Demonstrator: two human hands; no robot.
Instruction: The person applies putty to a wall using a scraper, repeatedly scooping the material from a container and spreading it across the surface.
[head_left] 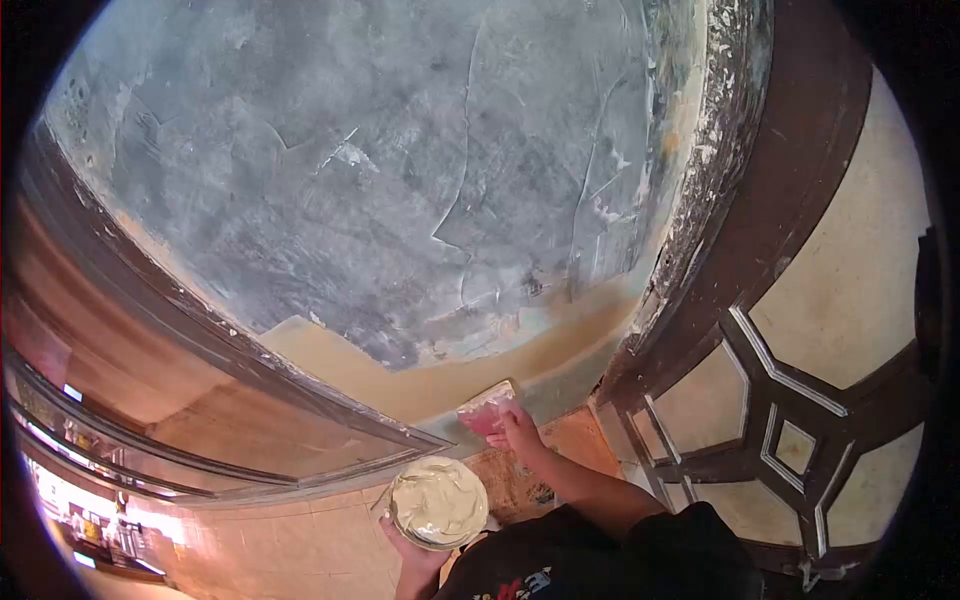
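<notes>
My left hand is closed round the side of a round tub, holding it up low in the view. Cream-coloured putty fills the tub, its surface swirled into ridges. In my right hand is a wide reddish putty knife with pale smears along its edge, the fingers wrapped round it. Its blade lies close against the bottom of the grey wall. A band of beige putty runs across the lower wall just above the knife.
To the right stands a dark door frame and a panelled door with pale panels. Brown wooden framing edges the wall on the left. Floor tiles lie below, with a dusty reddish patch by the wall's foot.
</notes>
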